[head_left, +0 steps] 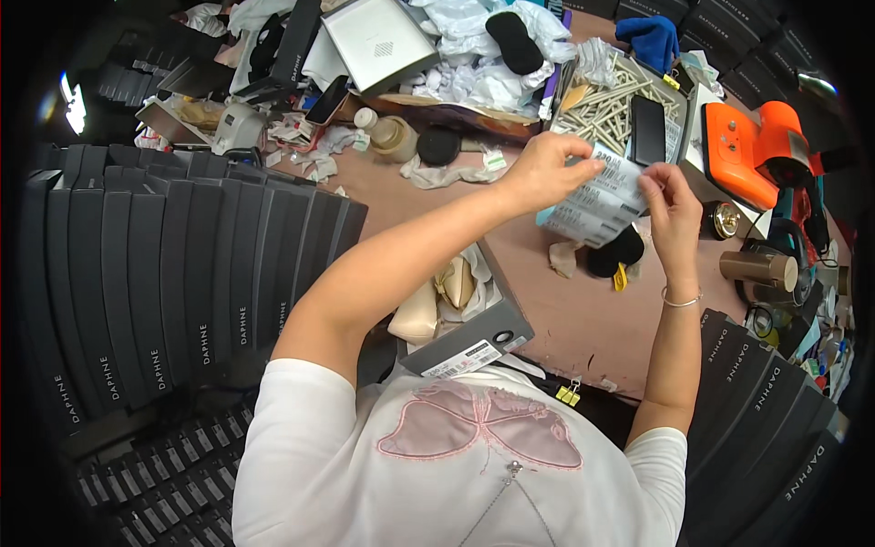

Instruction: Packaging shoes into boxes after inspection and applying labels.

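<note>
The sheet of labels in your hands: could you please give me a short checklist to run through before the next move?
1. Left hand grips the sheet of labels: ok.
2. Right hand pinches its right edge: ok.
3. Sheet held clear above the table: ok.
4. Open shoe box within reach at the table edge: ok.
5. Label already peeled free: cannot tell.

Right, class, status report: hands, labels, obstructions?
Left hand and right hand both pinch white printed label sheet. Held above brown table. Nothing between them.
</note>
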`<state>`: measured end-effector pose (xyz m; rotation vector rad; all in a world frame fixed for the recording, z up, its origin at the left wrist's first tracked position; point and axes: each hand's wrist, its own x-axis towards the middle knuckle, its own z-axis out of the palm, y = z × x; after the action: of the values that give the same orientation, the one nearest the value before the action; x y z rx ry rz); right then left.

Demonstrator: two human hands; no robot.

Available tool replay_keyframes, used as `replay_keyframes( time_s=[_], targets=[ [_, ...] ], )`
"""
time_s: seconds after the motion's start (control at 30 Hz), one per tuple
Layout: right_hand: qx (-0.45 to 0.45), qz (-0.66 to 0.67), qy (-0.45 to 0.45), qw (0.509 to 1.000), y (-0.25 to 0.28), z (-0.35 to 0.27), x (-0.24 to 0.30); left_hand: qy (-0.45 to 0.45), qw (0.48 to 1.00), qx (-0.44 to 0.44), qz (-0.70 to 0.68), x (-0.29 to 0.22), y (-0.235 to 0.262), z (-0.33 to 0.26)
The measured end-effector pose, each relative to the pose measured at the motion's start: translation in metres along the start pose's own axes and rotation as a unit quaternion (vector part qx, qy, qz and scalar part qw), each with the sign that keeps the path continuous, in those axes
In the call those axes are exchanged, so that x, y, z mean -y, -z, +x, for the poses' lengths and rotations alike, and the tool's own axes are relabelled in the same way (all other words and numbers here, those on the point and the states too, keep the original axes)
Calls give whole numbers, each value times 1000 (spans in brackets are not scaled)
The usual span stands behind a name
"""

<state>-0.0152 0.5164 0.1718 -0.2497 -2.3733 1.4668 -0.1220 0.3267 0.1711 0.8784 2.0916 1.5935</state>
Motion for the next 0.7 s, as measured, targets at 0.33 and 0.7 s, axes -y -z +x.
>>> replay_keyframes(
  time_s=[0.33, 0.7],
  targets=[
    [-253, 76, 102, 959, 19, 0, 1, 19, 972, -70, 224, 27, 0, 40],
    [-17, 308, -69, 949, -7, -109, 10, 57, 942, 172, 282, -92, 75, -228]
  ],
)
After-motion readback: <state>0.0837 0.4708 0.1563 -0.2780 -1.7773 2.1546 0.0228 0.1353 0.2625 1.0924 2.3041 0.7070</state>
